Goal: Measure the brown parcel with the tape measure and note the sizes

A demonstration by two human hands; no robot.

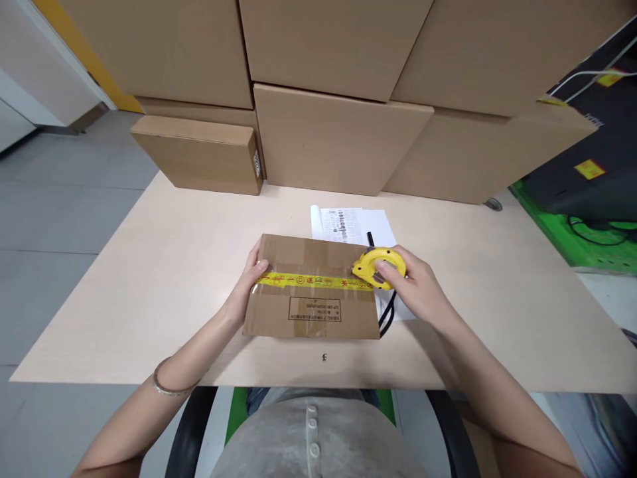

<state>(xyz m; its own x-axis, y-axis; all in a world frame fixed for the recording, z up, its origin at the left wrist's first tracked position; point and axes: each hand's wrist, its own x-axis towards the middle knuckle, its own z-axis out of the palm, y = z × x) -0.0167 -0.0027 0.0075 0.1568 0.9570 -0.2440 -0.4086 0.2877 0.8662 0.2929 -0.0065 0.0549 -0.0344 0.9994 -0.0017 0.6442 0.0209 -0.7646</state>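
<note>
A brown cardboard box with a strip of yellow printed tape across its top is in front of me. My left hand grips its left edge, thumb on top by the tape's end; the other fingers are hidden behind the side. In my right hand is a yellow tape measure, held over the box's right end with my thumb on its face. No drawn-out blade can be made out. The tape measure's black strap hangs by the box's right side.
Printed paper sheets lie partly under the box on the pale table. Large cardboard boxes stand stacked along the back edge, with a smaller flat box at back left. Dark equipment with cables stands at right.
</note>
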